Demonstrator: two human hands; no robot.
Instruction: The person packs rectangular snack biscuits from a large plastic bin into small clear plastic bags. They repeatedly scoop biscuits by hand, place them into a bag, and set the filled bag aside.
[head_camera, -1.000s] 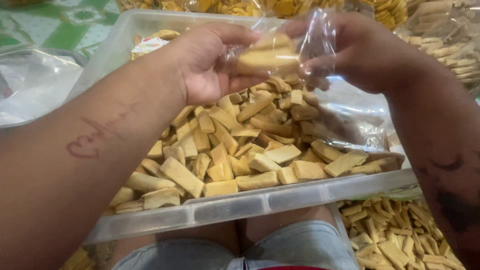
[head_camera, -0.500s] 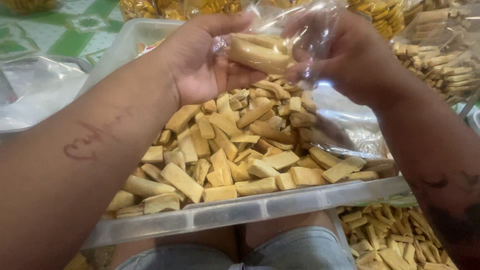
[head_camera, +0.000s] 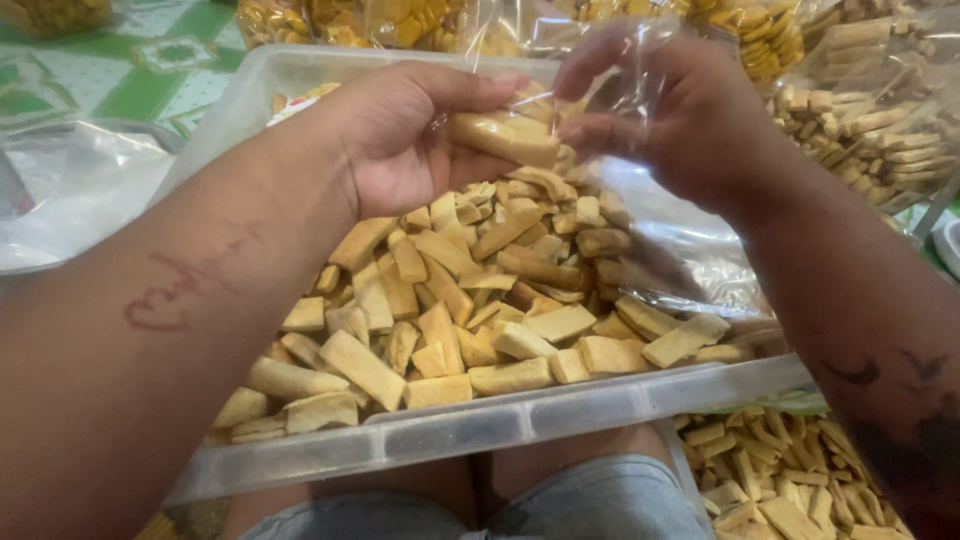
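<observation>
We see the left hand (head_camera: 415, 140) grasping a pale biscuit stick (head_camera: 503, 136) while the right hand (head_camera: 665, 115) pinches a clear plastic bag (head_camera: 640, 60) around it. Both hover over the far edge of the translucent tray (head_camera: 520, 425) (heaped with biscuit pieces (head_camera: 470, 300)).

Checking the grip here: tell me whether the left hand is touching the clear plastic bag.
Touching. The head view shows the left hand with fingers wrapped against the clear plastic bag, pressing the biscuits inside; the right hand pinches the bag's upper film.

Tan-yellow biscuits (head_camera: 450, 300); translucent white tray (head_camera: 560, 415); green-white patterned mat (head_camera: 130, 70).
</observation>
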